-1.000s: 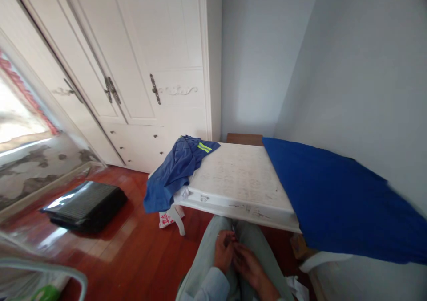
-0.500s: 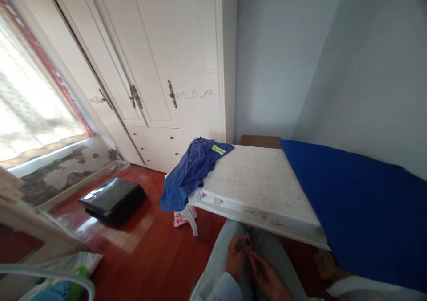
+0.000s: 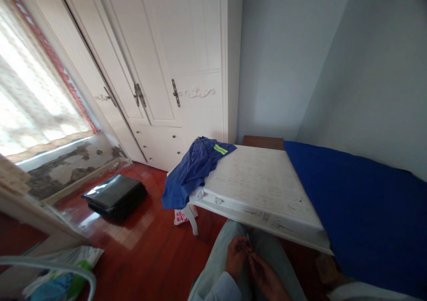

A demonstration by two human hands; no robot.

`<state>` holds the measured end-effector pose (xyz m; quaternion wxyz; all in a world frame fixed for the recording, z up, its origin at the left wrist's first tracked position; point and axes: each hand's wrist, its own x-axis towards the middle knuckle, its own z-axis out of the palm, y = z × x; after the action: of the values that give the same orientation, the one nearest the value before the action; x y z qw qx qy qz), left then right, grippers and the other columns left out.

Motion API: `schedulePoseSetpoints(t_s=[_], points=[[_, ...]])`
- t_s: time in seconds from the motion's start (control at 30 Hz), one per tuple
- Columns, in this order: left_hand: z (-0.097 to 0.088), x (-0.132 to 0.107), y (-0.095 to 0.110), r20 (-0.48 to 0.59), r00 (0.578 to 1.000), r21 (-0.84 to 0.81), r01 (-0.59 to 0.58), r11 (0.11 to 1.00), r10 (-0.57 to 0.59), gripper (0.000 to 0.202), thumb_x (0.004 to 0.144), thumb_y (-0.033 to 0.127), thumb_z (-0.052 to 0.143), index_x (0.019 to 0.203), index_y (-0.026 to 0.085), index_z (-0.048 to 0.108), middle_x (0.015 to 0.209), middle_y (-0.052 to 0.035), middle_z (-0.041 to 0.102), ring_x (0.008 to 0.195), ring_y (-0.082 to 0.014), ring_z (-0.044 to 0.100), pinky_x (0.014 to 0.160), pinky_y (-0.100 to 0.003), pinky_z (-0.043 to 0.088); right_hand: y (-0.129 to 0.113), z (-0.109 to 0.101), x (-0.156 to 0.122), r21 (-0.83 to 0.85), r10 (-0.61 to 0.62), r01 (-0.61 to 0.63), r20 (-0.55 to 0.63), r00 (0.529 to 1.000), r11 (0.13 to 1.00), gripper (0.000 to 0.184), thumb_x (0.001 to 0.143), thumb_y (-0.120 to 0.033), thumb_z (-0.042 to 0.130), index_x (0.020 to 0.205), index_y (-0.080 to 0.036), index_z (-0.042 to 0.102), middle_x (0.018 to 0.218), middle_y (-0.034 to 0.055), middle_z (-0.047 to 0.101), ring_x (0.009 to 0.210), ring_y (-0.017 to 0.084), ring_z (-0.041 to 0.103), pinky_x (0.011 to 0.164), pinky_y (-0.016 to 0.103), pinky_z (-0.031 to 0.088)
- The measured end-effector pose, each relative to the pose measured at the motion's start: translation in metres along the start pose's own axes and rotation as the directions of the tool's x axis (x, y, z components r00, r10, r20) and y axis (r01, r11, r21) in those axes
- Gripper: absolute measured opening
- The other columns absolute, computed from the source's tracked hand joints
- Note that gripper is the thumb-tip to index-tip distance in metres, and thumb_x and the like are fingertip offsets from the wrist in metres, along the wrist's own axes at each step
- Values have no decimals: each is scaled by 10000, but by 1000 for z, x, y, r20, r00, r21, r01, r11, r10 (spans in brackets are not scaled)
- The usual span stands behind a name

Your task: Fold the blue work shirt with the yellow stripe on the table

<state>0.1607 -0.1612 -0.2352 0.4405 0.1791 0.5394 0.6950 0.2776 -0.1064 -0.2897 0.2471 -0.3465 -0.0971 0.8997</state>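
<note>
My left hand (image 3: 236, 255) is over my lap, its fingers curled closed, just in front of the table's edge. My right hand (image 3: 263, 272) meets it from the right, fingertips pinched together against the left fingers. A thin, pale sliver of something shows above the left fingertips; it is too small to name. Beyond my hands stands a white table (image 3: 253, 174) with faint marks on its top. Over its left end lies a crumpled blue work garment (image 3: 191, 169) with a yellow-green reflective strip, partly hanging off the edge.
A blue cloth (image 3: 367, 203) covers the right side. Behind the table stands a white wardrobe (image 3: 196, 47). On the red wood floor (image 3: 143, 243) lies a black plastic-wrapped bundle (image 3: 116, 196). Bags (image 3: 63, 278) sit at lower left, beside a curved pale rail (image 3: 50, 265).
The view has shifted slightly, so the room appears a little further right. My hands stay together over my lap with almost no movement.
</note>
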Motion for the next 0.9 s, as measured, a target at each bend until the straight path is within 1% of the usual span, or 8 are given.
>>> schedulePoseSetpoints(t_s=[0.13, 0.2, 0.3, 0.37, 0.47, 0.57, 0.73, 0.9], points=[[-2, 0, -1, 21, 1000, -7, 8, 1000, -8, 308, 562, 286, 760, 857, 232, 688, 702, -35, 734, 686, -265, 681, 709, -405, 523, 2, -6, 4, -52, -31, 31, -3, 1000, 998, 331, 456, -208, 958, 730, -183, 774, 811, 34, 806, 751, 175, 762, 701, 230, 625], [-2, 0, 0, 21, 1000, -4, 16, 1000, -15, 300, 573, 264, 746, 864, 220, 688, 708, -40, 735, 700, -256, 683, 716, -390, 521, 2, -7, 5, -102, -69, 69, 10, 998, 992, 347, 450, -256, 957, 735, -189, 772, 841, 41, 806, 789, 189, 762, 733, 251, 625], [-2, 0, 1, 3, 1000, 5, 30, 1000, -30, 306, 574, 264, 745, 866, 205, 677, 716, -52, 733, 721, -254, 685, 744, -388, 521, 2, -4, 1, -210, -127, 133, 45, 991, 969, 362, 493, -366, 931, 778, -205, 776, 899, 61, 802, 892, 239, 755, 799, 315, 621], [-2, 0, 1, -3, 999, 10, 37, 999, -37, 322, 562, 270, 749, 869, 203, 673, 724, -59, 733, 724, -260, 686, 750, -399, 526, 2, 1, -3, -242, -141, 144, 31, 990, 959, 370, 484, -414, 926, 760, -221, 774, 877, 57, 799, 907, 259, 747, 809, 345, 619], [-2, 1, -1, -14, 999, 9, 29, 1000, -29, 312, 552, 253, 730, 857, 216, 680, 720, -56, 736, 731, -276, 691, 761, -427, 530, 0, 10, -10, -223, -135, 129, -14, 991, 966, 386, 419, -419, 953, 702, -229, 770, 843, 48, 800, 858, 244, 744, 784, 327, 618], [-1, 1, -1, -36, 999, 31, 19, 999, -18, 256, 566, 225, 689, 821, 236, 691, 712, -44, 737, 742, -289, 694, 790, -453, 523, -1, 20, -17, -197, -120, 114, -18, 993, 974, 458, 383, -395, 981, 749, -201, 787, 876, 61, 806, 823, 217, 744, 755, 290, 610], [-2, 1, 0, -50, 998, 79, 41, 996, -37, 275, 570, 188, 658, 840, 229, 692, 737, -44, 739, 767, -288, 692, 799, -453, 516, 0, 29, -23, -243, -156, 134, -74, 985, 961, 488, 381, -416, 994, 733, -161, 773, 746, 67, 791, 665, 184, 729, 625, 261, 583], [-1, 2, 1, -67, 997, 80, 53, 995, -47, 288, 538, 156, 664, 816, 227, 686, 731, -37, 718, 783, -288, 684, 790, -445, 523, -1, 31, -27, -240, -151, 135, -49, 987, 961, 477, 378, -423, 991, 713, -164, 772, 770, 70, 799, 699, 189, 741, 670, 265, 593]])
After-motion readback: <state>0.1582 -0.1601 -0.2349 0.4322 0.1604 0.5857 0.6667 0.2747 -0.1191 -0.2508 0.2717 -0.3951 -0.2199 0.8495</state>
